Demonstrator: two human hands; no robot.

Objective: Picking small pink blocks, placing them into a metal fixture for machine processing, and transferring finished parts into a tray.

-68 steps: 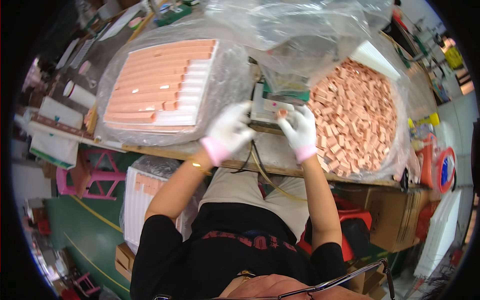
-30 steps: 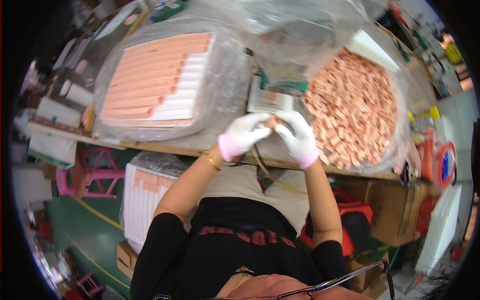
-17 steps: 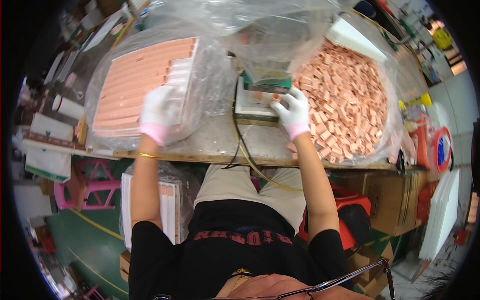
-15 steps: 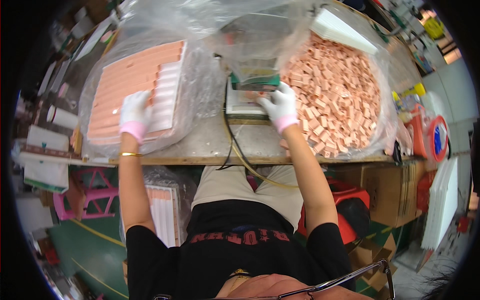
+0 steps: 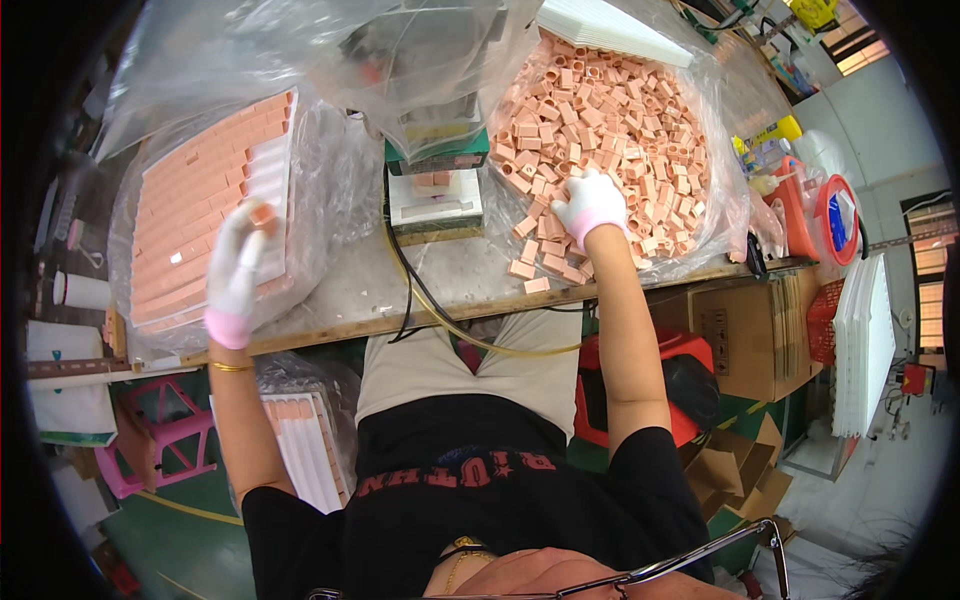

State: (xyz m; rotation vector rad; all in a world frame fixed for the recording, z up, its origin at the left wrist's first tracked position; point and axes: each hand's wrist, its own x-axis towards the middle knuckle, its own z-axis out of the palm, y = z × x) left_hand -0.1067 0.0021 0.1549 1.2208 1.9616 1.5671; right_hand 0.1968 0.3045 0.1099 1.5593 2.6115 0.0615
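Observation:
My left hand (image 5: pixel 236 270), in a white glove with a pink cuff, pinches a small peach plastic block (image 5: pixel 263 217) above a white ridged tray (image 5: pixel 268 170). Rows of similar peach blocks (image 5: pixel 190 210) fill most of that tray, leaving white ridges bare along its right side. At the right, my gloved right hand (image 5: pixel 592 207) rests on a heap of loose peach blocks (image 5: pixel 645 130). Its fingers are curled down among the pieces, and what they grip is hidden. Between the hands stands a small press (image 5: pixel 437 155) with a green plate; peach pieces (image 5: pixel 433 180) sit on its white base (image 5: pixel 437 205).
Clear plastic sheeting (image 5: pixel 250 50) hangs over the press and lies under tray and heap. White ridged trays (image 5: pixel 615 30) are stacked behind the heap. Cables (image 5: pixel 405 265) run over the table's front edge (image 5: pixel 300 338). An orange-red basket (image 5: pixel 795 210) stands at the right.
My right hand has left the press and moved right onto the heap. My left hand has lifted from the tray rows, with a block now visible in its fingers. The view has shifted.

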